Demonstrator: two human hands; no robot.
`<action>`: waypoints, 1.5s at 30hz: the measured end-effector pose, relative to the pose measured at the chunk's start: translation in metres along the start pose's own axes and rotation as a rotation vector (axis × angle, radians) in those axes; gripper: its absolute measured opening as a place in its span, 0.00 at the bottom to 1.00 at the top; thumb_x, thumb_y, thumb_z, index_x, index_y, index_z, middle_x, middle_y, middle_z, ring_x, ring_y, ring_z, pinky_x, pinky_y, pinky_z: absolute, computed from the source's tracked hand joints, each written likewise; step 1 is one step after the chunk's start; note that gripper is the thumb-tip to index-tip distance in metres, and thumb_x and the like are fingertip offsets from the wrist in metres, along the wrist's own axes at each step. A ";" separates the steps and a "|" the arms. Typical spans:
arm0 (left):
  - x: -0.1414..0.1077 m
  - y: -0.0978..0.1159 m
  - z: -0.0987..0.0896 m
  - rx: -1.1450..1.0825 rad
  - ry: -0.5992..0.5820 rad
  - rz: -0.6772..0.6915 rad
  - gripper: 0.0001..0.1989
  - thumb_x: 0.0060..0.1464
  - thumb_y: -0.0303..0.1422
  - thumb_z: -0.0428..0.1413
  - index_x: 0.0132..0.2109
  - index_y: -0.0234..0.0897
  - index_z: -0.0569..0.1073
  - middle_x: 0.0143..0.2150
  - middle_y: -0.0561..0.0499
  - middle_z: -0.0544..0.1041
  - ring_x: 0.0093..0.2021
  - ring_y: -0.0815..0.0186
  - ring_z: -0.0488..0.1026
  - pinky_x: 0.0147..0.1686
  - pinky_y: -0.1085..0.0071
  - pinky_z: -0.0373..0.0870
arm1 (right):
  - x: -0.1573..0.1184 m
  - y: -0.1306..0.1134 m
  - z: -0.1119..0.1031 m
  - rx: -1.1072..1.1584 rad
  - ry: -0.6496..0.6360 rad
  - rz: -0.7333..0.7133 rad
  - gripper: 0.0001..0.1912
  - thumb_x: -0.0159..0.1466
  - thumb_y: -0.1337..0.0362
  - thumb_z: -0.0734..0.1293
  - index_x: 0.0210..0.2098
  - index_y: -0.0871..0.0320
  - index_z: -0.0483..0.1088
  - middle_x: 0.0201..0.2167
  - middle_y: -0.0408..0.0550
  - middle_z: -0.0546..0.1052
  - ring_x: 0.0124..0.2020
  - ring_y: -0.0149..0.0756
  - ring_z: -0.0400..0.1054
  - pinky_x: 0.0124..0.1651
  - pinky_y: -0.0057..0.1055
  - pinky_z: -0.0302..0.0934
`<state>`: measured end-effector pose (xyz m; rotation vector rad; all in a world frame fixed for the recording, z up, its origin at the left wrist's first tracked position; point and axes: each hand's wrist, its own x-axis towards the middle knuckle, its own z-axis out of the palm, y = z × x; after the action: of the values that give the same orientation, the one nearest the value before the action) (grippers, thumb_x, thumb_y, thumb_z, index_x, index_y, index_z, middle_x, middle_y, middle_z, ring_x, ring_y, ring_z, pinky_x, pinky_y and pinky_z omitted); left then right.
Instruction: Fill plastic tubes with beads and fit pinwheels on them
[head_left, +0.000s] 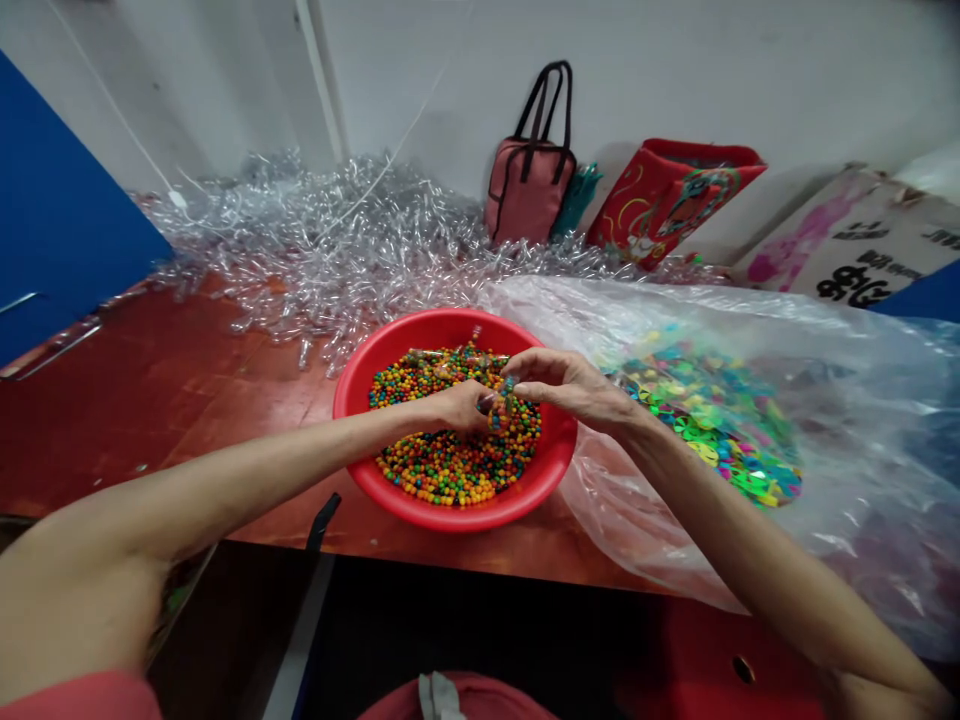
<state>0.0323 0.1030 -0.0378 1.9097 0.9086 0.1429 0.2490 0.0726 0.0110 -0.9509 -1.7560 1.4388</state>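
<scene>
A person's bare left hand (459, 406) and right hand (564, 388) meet above a round red plastic basin (556, 452) heaped with small glossy beads (453, 470) in orange, green, yellow and blue, on a reddish-brown wooden worktop (174, 420). Between the hands, over the middle of the basin, is a small clear plastic piece (504, 402) with a teal tint, its exact shape too small to make out. The right hand's fingers (529, 364) curve over and close on it, with thumb and forefinger pinching, while the left hand's fingers (486, 404) curl shut against the same piece. A thin clear plastic stem (457, 355) lies across the beads near the far rim. Just right of the basin, a crumpled transparent plastic bag (840, 420) holds a spread of shiny green, yellow and blue sequins (712, 430). Behind the basin, a tangled mound of clear plastic tubes (315, 240) spills along the worktop against a white wall. Beyond it lean a pink handbag with black handles (527, 195) and a red patterned bag (675, 200), while a white printed board with pink marks (847, 240) stands at far right. A blue panel (60, 200) rises at far left.
</scene>
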 end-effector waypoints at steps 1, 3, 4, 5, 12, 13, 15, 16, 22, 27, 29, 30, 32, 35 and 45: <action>-0.004 -0.001 -0.006 -0.048 -0.021 0.009 0.04 0.52 0.28 0.58 0.36 0.36 0.77 0.26 0.55 0.75 0.24 0.68 0.68 0.28 0.72 0.66 | 0.000 0.000 -0.002 0.009 0.023 -0.008 0.18 0.61 0.55 0.77 0.46 0.56 0.77 0.42 0.47 0.82 0.42 0.34 0.76 0.48 0.34 0.71; -0.013 -0.003 -0.015 0.014 -0.011 0.044 0.03 0.52 0.30 0.59 0.34 0.36 0.77 0.27 0.55 0.75 0.26 0.68 0.68 0.29 0.72 0.65 | 0.001 0.000 -0.005 0.007 0.069 -0.024 0.18 0.60 0.55 0.78 0.46 0.56 0.77 0.43 0.47 0.82 0.42 0.35 0.76 0.50 0.35 0.71; -0.016 -0.003 -0.017 0.103 0.007 0.057 0.01 0.51 0.28 0.60 0.32 0.36 0.76 0.27 0.54 0.76 0.27 0.68 0.69 0.31 0.72 0.65 | 0.001 0.000 -0.006 -0.001 0.090 -0.030 0.19 0.59 0.54 0.78 0.46 0.56 0.77 0.43 0.48 0.82 0.42 0.35 0.76 0.50 0.36 0.71; -0.018 -0.002 -0.015 0.200 0.034 0.063 0.02 0.50 0.27 0.60 0.29 0.36 0.75 0.27 0.53 0.76 0.29 0.66 0.70 0.33 0.71 0.65 | 0.002 -0.001 -0.007 -0.011 0.107 -0.033 0.20 0.59 0.53 0.78 0.46 0.57 0.77 0.42 0.48 0.82 0.42 0.36 0.76 0.50 0.36 0.72; 0.002 0.010 0.012 0.013 0.067 -0.031 0.06 0.50 0.23 0.61 0.31 0.36 0.71 0.27 0.53 0.74 0.30 0.62 0.74 0.33 0.67 0.69 | 0.002 -0.013 -0.007 -0.161 0.143 -0.099 0.17 0.62 0.53 0.76 0.45 0.56 0.78 0.42 0.47 0.82 0.42 0.36 0.76 0.50 0.36 0.70; 0.001 0.010 0.009 -0.141 0.053 -0.037 0.05 0.52 0.25 0.61 0.34 0.36 0.72 0.28 0.53 0.75 0.29 0.63 0.74 0.32 0.67 0.70 | 0.003 -0.015 -0.009 -0.228 0.151 -0.117 0.16 0.62 0.53 0.76 0.45 0.56 0.78 0.41 0.47 0.82 0.40 0.36 0.75 0.48 0.36 0.70; -0.008 0.006 -0.002 -0.393 0.094 -0.053 0.06 0.55 0.29 0.62 0.39 0.35 0.73 0.31 0.53 0.76 0.29 0.66 0.75 0.31 0.69 0.72 | 0.005 -0.014 -0.013 -0.391 0.186 -0.155 0.14 0.64 0.55 0.74 0.44 0.57 0.78 0.38 0.47 0.82 0.37 0.36 0.74 0.45 0.35 0.68; -0.014 0.004 -0.008 -0.465 0.135 -0.065 0.08 0.55 0.30 0.63 0.41 0.35 0.74 0.33 0.53 0.77 0.30 0.66 0.76 0.31 0.69 0.73 | 0.007 -0.012 -0.016 -0.478 0.216 -0.172 0.13 0.65 0.56 0.73 0.44 0.57 0.78 0.36 0.47 0.82 0.36 0.36 0.74 0.44 0.35 0.67; -0.048 -0.008 -0.027 -0.500 0.297 -0.103 0.12 0.52 0.33 0.67 0.42 0.34 0.75 0.37 0.50 0.79 0.34 0.68 0.77 0.28 0.74 0.72 | 0.022 0.027 -0.021 -0.999 0.297 -0.123 0.06 0.64 0.65 0.70 0.41 0.57 0.77 0.35 0.49 0.81 0.36 0.40 0.71 0.44 0.36 0.59; -0.045 -0.009 -0.031 -0.411 0.395 -0.110 0.11 0.53 0.32 0.66 0.41 0.34 0.76 0.37 0.50 0.79 0.32 0.68 0.75 0.26 0.74 0.71 | 0.026 0.042 -0.020 -1.205 0.219 -0.084 0.05 0.67 0.64 0.69 0.42 0.56 0.76 0.38 0.50 0.82 0.42 0.44 0.71 0.47 0.37 0.54; -0.041 -0.009 -0.033 -0.414 0.413 -0.118 0.10 0.54 0.32 0.65 0.43 0.34 0.76 0.37 0.49 0.80 0.31 0.68 0.75 0.27 0.73 0.71 | 0.026 0.042 -0.020 -1.209 0.207 -0.082 0.05 0.68 0.64 0.68 0.43 0.56 0.76 0.39 0.50 0.82 0.42 0.45 0.71 0.47 0.37 0.54; -0.039 -0.008 -0.035 -0.410 0.411 -0.118 0.11 0.55 0.33 0.64 0.44 0.34 0.76 0.37 0.49 0.80 0.31 0.68 0.75 0.28 0.73 0.71 | 0.026 0.042 -0.020 -1.208 0.205 -0.085 0.06 0.69 0.64 0.68 0.43 0.56 0.76 0.39 0.50 0.83 0.43 0.45 0.71 0.47 0.37 0.53; -0.038 -0.009 -0.036 -0.324 0.379 -0.097 0.12 0.56 0.34 0.63 0.46 0.34 0.77 0.37 0.49 0.80 0.31 0.67 0.75 0.30 0.71 0.71 | 0.025 0.041 -0.020 -1.204 0.207 -0.098 0.06 0.69 0.64 0.68 0.44 0.56 0.76 0.40 0.50 0.83 0.44 0.45 0.72 0.48 0.38 0.53; -0.037 -0.009 -0.031 0.077 0.269 -0.040 0.08 0.54 0.30 0.62 0.42 0.34 0.79 0.33 0.48 0.80 0.34 0.62 0.76 0.37 0.66 0.71 | 0.024 0.042 -0.019 -1.180 0.221 -0.115 0.07 0.70 0.64 0.68 0.45 0.56 0.77 0.40 0.50 0.83 0.44 0.45 0.73 0.48 0.38 0.53; 0.007 0.006 0.008 -0.052 0.160 0.032 0.06 0.57 0.31 0.61 0.41 0.33 0.77 0.33 0.50 0.78 0.33 0.64 0.75 0.33 0.69 0.71 | 0.026 0.043 -0.016 -1.002 0.337 -0.158 0.12 0.72 0.59 0.65 0.45 0.57 0.79 0.40 0.51 0.84 0.38 0.40 0.74 0.46 0.34 0.60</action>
<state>0.0439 0.1004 -0.0389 1.8849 0.9711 0.3388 0.2543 0.1080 -0.0274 -1.3813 -2.2065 0.1887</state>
